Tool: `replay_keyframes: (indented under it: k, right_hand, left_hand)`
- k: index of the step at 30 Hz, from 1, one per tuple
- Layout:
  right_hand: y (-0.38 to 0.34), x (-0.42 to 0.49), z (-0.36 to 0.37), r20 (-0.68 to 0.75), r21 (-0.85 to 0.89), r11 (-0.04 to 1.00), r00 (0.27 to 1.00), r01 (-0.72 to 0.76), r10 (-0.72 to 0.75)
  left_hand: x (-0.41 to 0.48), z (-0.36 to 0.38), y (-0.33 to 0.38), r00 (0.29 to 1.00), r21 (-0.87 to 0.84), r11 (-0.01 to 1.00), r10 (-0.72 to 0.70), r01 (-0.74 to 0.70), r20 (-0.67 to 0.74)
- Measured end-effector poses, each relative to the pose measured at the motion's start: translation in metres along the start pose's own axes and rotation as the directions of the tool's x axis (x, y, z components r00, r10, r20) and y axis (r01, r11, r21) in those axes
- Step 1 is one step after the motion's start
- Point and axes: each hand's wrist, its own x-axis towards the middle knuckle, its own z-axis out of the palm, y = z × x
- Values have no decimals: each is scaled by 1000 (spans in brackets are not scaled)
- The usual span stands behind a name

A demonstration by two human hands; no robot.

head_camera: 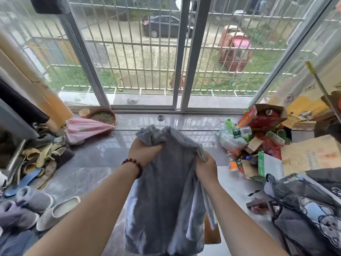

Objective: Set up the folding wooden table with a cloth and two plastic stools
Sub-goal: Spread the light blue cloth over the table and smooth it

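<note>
From the head view we have the grey cloth (pixel 166 191) held up in front of us with both hands. Our left hand (pixel 145 152) is closed in a fist round a bunched fold near the cloth's top, and a tuft spills out beyond the knuckles. Our right hand (pixel 206 167) pinches the cloth's right edge, slightly lower and nearer our body. From these two grips the cloth hangs with its long axis running back from the hands toward us, gathered rather than spread. A brown wooden edge (pixel 212 233) shows just past the cloth's right side, below the right hand. We take it for part of the folding table, mostly hidden by the cloth. It lies closer to the right hand than the left. No stools are in sight.
</note>
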Motion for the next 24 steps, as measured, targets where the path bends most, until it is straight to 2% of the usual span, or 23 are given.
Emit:
replay_keyframes:
  k: [8, 13, 16, 22, 24]
  right_hand:
    - [20, 86, 32, 114, -54, 998, 992, -45, 51]
    - [48, 131, 61, 215, -153, 986, 971, -73, 105]
    - [71, 153, 86, 253, -186, 980, 961, -65, 112]
    - [115, 188, 122, 265, -221, 971, 952, -92, 150]
    - [128, 197, 129, 240, -215, 974, 963, -67, 119]
  left_hand:
    - [67, 30, -31, 991, 171, 976, -134, 135, -19]
    - [105, 46, -77, 969, 180, 953, -238, 246, -66]
    - [122, 59, -110, 971, 259, 936, -235, 240, -50]
    - [157, 75, -169, 962, 307, 916, -273, 258, 7]
    - [164, 78, -188, 975, 332, 921, -222, 206, 10]
